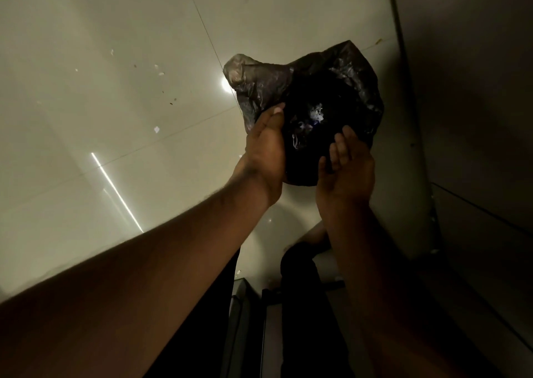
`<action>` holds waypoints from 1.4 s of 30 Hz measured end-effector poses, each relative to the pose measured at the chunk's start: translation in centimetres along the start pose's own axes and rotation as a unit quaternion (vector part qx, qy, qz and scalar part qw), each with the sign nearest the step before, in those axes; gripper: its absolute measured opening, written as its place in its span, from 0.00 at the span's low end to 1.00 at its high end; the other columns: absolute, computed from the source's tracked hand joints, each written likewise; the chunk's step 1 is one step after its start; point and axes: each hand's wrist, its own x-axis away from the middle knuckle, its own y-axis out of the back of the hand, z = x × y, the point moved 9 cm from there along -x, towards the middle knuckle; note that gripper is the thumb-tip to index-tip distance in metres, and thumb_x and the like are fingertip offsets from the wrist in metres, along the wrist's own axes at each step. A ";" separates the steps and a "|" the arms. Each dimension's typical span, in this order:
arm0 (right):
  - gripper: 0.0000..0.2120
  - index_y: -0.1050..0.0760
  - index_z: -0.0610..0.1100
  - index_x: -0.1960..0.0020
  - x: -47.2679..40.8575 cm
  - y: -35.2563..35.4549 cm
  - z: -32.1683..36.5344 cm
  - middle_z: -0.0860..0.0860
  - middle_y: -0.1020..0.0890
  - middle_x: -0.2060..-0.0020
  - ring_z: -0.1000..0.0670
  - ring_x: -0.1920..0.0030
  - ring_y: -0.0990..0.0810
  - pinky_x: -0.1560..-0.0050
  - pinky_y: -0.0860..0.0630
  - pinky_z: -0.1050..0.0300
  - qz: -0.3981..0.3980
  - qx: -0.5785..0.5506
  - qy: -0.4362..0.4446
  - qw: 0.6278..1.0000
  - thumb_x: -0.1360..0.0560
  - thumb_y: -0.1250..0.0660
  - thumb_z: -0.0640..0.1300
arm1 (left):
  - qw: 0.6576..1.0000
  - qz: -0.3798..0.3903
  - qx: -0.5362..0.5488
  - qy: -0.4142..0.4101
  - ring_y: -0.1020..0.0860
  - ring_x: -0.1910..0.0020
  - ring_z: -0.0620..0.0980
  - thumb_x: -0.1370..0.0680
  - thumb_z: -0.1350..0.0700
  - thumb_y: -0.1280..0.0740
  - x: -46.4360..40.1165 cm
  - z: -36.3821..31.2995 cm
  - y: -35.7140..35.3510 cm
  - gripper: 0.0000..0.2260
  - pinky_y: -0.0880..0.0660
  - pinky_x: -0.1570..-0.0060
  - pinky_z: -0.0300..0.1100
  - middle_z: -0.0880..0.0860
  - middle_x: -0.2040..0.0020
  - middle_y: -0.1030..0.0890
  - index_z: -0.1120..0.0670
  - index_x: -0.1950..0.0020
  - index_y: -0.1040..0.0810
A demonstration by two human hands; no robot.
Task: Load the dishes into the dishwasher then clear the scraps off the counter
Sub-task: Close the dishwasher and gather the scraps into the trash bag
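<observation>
A black trash bag (340, 80) sits open on the pale tiled floor (115, 60), with white and blue scraps (315, 115) showing inside its dark mouth. My left hand (265, 146) is at the left rim of the bag's mouth, back toward me, thumb tip on the plastic; its fingers are hidden in the dark. My right hand (346, 164) hovers over the near rim of the bag, palm up, fingers loosely apart, with nothing in it. No dishes, dishwasher or counter are in view.
Small bits of scrap (157, 129) lie scattered on the floor left of the bag. A dark cabinet face (467, 118) rises along the right. My dark trouser legs (311, 305) and a low dark ledge fill the bottom centre.
</observation>
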 end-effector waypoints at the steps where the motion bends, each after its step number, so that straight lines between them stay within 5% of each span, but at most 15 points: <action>1: 0.16 0.22 0.45 0.29 0.1 0.5 -0.1 0.47 0.21 0.30 0.49 0.29 0.24 0.27 0.27 0.52 -0.003 -0.012 -0.001 1.000 0.16 0.37 0.46 | 1.000 0.001 0.000 0.000 0.20 0.33 0.52 0.23 0.42 0.33 0.1 0.4 0.3 0.20 0.26 0.30 0.55 0.49 0.35 0.17 0.45 0.34 0.18; 6: 0.15 0.22 0.41 0.31 3.3 0.8 0.0 0.45 0.17 0.35 0.49 0.34 0.18 0.32 0.22 0.55 0.026 -0.074 -0.004 0.997 0.14 0.38 0.45 | 0.999 0.033 -0.020 -0.024 0.19 0.35 0.44 0.26 0.37 0.33 3.7 0.9 0.2 0.25 0.28 0.28 0.50 0.46 0.36 0.16 0.46 0.33 0.18; 11: 0.16 0.22 0.39 0.32 10.7 -1.1 1.6 0.45 0.15 0.39 0.49 0.37 0.16 0.33 0.23 0.54 0.070 -0.065 -0.011 0.995 0.14 0.40 0.44 | 0.993 0.109 0.016 -0.045 0.21 0.32 0.50 0.19 0.49 0.38 10.8 -0.7 -2.4 0.19 0.30 0.25 0.53 0.53 0.34 0.16 0.54 0.32 0.18; 26: 0.16 0.22 0.33 0.33 41.5 4.9 16.7 0.36 0.16 0.39 0.43 0.37 0.16 0.36 0.19 0.53 0.080 -0.231 0.125 0.962 0.17 0.35 0.40 | 0.945 0.293 -0.047 -0.138 0.24 0.28 0.47 0.14 0.54 0.42 43.3 -10.5 -6.5 0.16 0.33 0.23 0.54 0.51 0.30 0.20 0.51 0.29 0.22; 33: 0.16 0.21 0.32 0.34 49.8 12.7 23.4 0.36 0.15 0.41 0.44 0.41 0.14 0.41 0.18 0.56 0.007 -0.412 0.257 0.874 0.19 0.34 0.39 | 0.872 0.461 -0.104 -0.125 0.22 0.30 0.51 0.19 0.48 0.43 56.0 -10.9 -13.7 0.23 0.32 0.23 0.54 0.57 0.31 0.19 0.58 0.29 0.23; 42: 0.15 0.21 0.33 0.34 55.8 22.1 23.9 0.36 0.15 0.40 0.43 0.37 0.16 0.36 0.21 0.52 -0.066 -0.539 0.368 0.755 0.17 0.36 0.40 | 0.753 0.615 -0.217 -0.085 0.21 0.31 0.52 0.19 0.48 0.43 66.5 -5.3 -16.4 0.23 0.27 0.28 0.48 0.58 0.32 0.19 0.58 0.29 0.23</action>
